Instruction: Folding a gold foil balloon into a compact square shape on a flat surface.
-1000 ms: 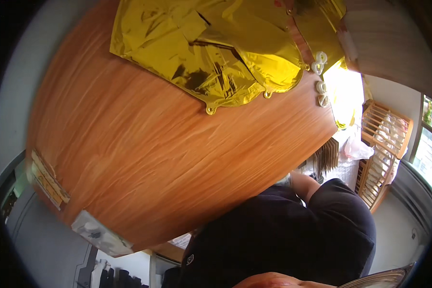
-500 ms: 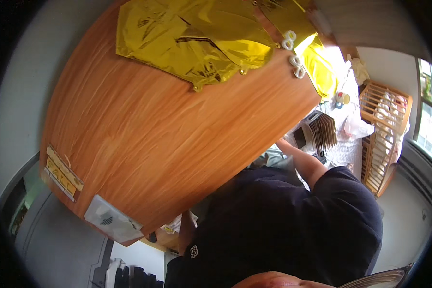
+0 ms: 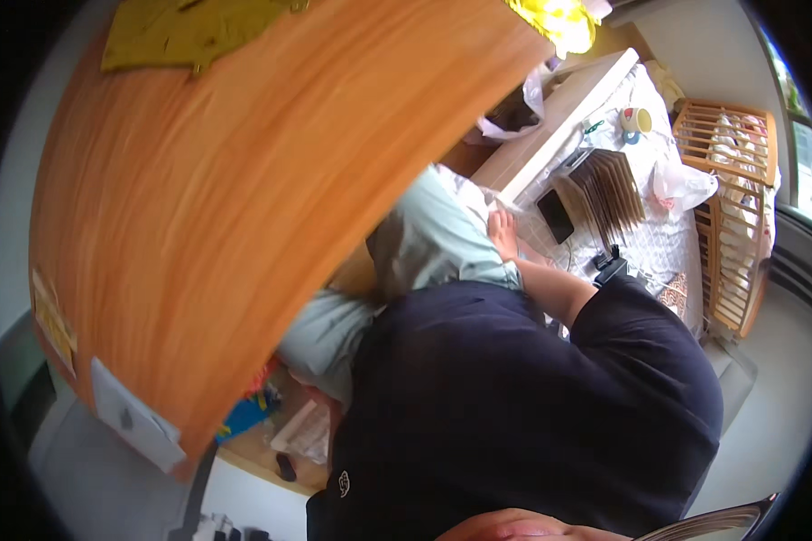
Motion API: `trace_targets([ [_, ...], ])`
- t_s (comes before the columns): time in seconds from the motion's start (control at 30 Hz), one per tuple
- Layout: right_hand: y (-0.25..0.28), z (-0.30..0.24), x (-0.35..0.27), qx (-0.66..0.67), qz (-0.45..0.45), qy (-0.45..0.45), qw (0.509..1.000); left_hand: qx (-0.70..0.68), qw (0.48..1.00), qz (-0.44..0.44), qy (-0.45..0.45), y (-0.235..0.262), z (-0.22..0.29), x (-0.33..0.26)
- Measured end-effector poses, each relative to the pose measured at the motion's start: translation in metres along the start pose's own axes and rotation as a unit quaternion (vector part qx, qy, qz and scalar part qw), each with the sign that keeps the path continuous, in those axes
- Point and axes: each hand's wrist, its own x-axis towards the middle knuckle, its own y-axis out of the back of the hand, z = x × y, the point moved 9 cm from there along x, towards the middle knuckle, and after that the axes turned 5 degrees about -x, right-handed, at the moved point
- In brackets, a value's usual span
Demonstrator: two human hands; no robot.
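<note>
My right hand (image 3: 502,236) lies with its fingers stretched out beside my right thigh, at the edge of the white quilted bedding (image 3: 595,257). It holds nothing that I can see. Just past it on the bedding are a black phone (image 3: 555,216) and a brown, fanned-out stack of panels (image 3: 609,194). My left arm (image 3: 335,419) hangs by my left side; the hand itself is mostly hidden near my leg, so its fingers do not show. My legs, in pale green trousers (image 3: 442,230), are partly under the wooden tabletop (image 3: 216,216).
Yellow foil (image 3: 189,32) lies on the tabletop's far side, a white flat item (image 3: 135,415) at its near left corner. On the bedding are a mug (image 3: 636,120) and a plastic bag (image 3: 684,185). A slatted wooden rail (image 3: 735,198) stands right. A dark object (image 3: 286,466) lies lower left.
The tabletop and foil have shifted up and left in view, and more of my legs and the bedding show. My right hand, mostly hidden by the table edge before, is now visible.
</note>
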Motion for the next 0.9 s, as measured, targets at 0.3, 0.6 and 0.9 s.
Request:
trace_targets([
  [0.3, -0.009, 0.026, -0.005, 0.277, -0.003, -0.097, 0.956, -0.03, 0.984, 0.172, -0.04, 0.091, -0.059, -0.064],
  [0.6, 0.101, -0.061, 0.093, 0.397, 0.128, 0.036, 0.908, 0.13, 0.962, 0.006, -0.24, 0.062, 0.15, 0.033],
  [0.9, 0.163, -0.27, 0.056, 0.251, 0.036, 0.403, 0.879, 0.261, 0.936, -0.043, -0.233, 0.025, 0.145, 0.052],
])
